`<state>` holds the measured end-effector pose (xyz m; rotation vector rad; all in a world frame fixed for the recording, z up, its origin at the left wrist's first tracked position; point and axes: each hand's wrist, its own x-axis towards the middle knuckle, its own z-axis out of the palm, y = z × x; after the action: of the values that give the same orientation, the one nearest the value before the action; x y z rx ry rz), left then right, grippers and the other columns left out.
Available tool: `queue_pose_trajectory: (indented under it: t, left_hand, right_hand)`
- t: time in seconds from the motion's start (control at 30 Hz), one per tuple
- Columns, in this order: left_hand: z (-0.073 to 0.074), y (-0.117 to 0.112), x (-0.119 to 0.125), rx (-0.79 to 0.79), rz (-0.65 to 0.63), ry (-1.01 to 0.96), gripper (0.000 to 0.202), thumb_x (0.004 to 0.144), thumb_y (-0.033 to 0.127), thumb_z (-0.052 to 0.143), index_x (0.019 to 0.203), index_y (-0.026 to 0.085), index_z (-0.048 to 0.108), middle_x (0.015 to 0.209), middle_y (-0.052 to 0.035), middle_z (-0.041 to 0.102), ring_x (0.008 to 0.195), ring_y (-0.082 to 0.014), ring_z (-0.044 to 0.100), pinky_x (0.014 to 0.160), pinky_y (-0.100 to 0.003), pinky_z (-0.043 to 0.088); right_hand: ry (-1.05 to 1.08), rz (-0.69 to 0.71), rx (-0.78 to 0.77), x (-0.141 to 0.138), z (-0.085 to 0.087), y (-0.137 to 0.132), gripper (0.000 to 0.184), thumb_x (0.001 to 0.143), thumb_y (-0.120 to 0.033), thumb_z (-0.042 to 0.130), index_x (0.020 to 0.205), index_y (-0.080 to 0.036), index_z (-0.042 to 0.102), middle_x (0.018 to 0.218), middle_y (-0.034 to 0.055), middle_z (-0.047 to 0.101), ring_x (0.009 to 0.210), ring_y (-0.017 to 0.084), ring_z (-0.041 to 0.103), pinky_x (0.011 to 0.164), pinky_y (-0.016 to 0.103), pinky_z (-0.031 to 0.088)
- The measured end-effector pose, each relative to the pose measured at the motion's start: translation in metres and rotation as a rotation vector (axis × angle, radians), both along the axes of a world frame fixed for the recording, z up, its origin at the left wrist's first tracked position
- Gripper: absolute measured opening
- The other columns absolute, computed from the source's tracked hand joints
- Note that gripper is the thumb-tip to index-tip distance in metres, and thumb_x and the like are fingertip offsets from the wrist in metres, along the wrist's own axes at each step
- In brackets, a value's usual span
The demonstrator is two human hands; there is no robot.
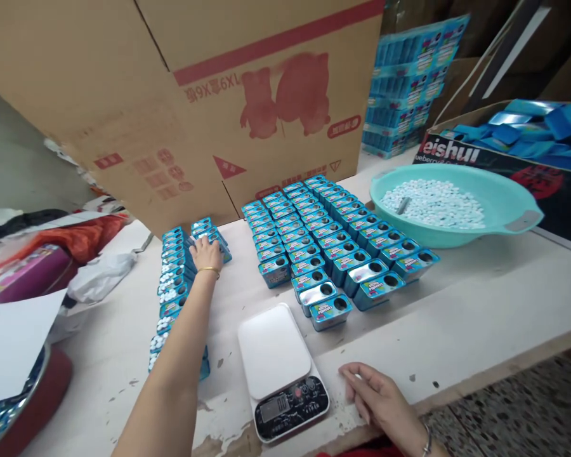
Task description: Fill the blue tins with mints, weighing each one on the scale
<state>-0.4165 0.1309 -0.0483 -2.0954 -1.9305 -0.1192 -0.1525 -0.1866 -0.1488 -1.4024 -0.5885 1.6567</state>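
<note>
My left hand (205, 255) reaches far forward with a gold bangle at the wrist, its fingers closed down on a small blue tin (214, 240) at the far end of a second short row. Beside it runs a long row of filled blue tins (171, 279) topped with white tablets. My right hand (378, 397) lies flat and open on the white table (480, 304) near its front edge, just right of a small kitchen scale (278, 368) with a white platform. A block of several empty blue tins (333, 247) with round holes stands at centre.
A teal basin (499, 209) holds white tablets and a small scoop at right. A big cardboard box (209, 108) stands behind the tins. More blue boxes are stacked at back right (409, 82). Bags and a red-rimmed bowl (23, 393) crowd the left.
</note>
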Motion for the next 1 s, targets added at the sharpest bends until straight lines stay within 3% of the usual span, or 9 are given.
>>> queue_pose_trajectory:
  t: [0.1,0.17,0.3,0.4,0.53,0.7,0.77,0.9,1.0]
  left_hand:
    - [0.009,-0.011,0.001,-0.079,-0.089,0.087,0.018,0.078,0.021,0.05,0.088,0.015,0.064,0.12,-0.016,0.052,0.123,-0.0335,0.037,0.102,-0.052,0.022]
    - [0.022,-0.03,0.005,-0.13,-0.137,0.13,0.021,0.081,0.024,0.047,0.09,0.016,0.064,0.113,-0.0145,0.055,0.116,-0.0313,0.045,0.101,-0.05,0.026]
    - [0.06,-0.095,0.024,-0.22,-0.224,0.193,0.026,0.085,0.031,0.044,0.094,0.015,0.061,0.105,-0.0128,0.057,0.092,-0.0274,0.057,0.079,-0.04,0.042]
    - [0.079,-0.154,0.047,-0.326,-0.363,0.266,0.026,0.088,0.035,0.042,0.089,0.016,0.06,0.097,-0.0089,0.057,0.08,-0.022,0.059,0.067,-0.033,0.043]
    - [0.072,-0.207,0.079,-0.449,-0.497,0.287,0.021,0.089,0.03,0.044,0.089,0.017,0.061,0.094,-0.008,0.058,0.081,-0.0206,0.058,0.066,-0.032,0.042]
    - [0.057,-0.221,0.092,-0.482,-0.543,0.272,0.018,0.088,0.026,0.046,0.089,0.016,0.06,0.094,-0.0091,0.059,0.084,-0.0224,0.059,0.068,-0.034,0.044]
    - [0.061,-0.223,0.087,-0.419,-0.562,0.187,0.019,0.087,0.032,0.051,0.09,0.016,0.059,0.098,-0.0095,0.059,0.088,-0.0227,0.058,0.072,-0.034,0.045]
    - [0.073,-0.236,0.054,-0.143,-0.54,-0.172,0.026,0.086,0.041,0.052,0.095,0.017,0.056,0.1,-0.0073,0.059,0.091,-0.0198,0.056,0.08,-0.032,0.045]
    - [0.059,-0.255,0.018,0.0,-0.382,-0.404,0.027,0.087,0.043,0.049,0.088,0.017,0.056,0.087,-0.0035,0.06,0.083,-0.0163,0.057,0.076,-0.029,0.045]
  right_hand:
    - [0.001,-0.001,0.009,0.001,0.005,0.001,0.049,0.061,-0.063,0.066,0.074,-0.016,0.059,0.054,-0.0042,0.054,0.033,0.002,0.035,0.037,0.019,0.018]
    - [0.012,0.003,-0.002,0.002,0.009,0.002,0.05,0.06,-0.063,0.067,0.071,-0.016,0.056,0.052,-0.0047,0.053,0.032,0.002,0.033,0.036,0.019,0.017]
    - [0.037,0.01,-0.019,0.005,0.009,0.002,0.05,0.057,-0.064,0.068,0.068,-0.017,0.054,0.045,-0.006,0.05,0.03,0.002,0.029,0.034,0.018,0.015]
    - [0.07,-0.013,0.011,0.009,0.008,0.001,0.048,0.057,-0.057,0.072,0.074,-0.015,0.057,0.054,-0.0022,0.059,0.035,0.004,0.04,0.035,0.018,0.023]
    - [0.177,-0.019,-0.001,0.016,0.011,-0.003,0.041,0.059,-0.043,0.076,0.084,-0.014,0.06,0.067,0.0025,0.066,0.046,0.007,0.052,0.043,0.019,0.035]
    - [0.271,-0.001,0.021,0.022,0.014,-0.007,0.037,0.062,-0.035,0.078,0.087,-0.015,0.061,0.083,0.0066,0.07,0.065,0.011,0.064,0.056,0.021,0.046]
    - [0.286,-0.005,0.025,0.022,0.013,-0.008,0.037,0.063,-0.037,0.078,0.086,-0.015,0.061,0.086,0.0071,0.07,0.069,0.013,0.067,0.059,0.022,0.049]
    - [0.241,-0.037,0.006,0.021,0.009,-0.008,0.035,0.064,-0.04,0.077,0.08,-0.015,0.058,0.076,0.0061,0.07,0.064,0.012,0.067,0.056,0.02,0.049]
    - [0.198,-0.011,0.0,0.021,0.006,-0.008,0.037,0.065,-0.044,0.076,0.076,-0.014,0.058,0.064,0.0038,0.067,0.049,0.008,0.059,0.043,0.016,0.042]
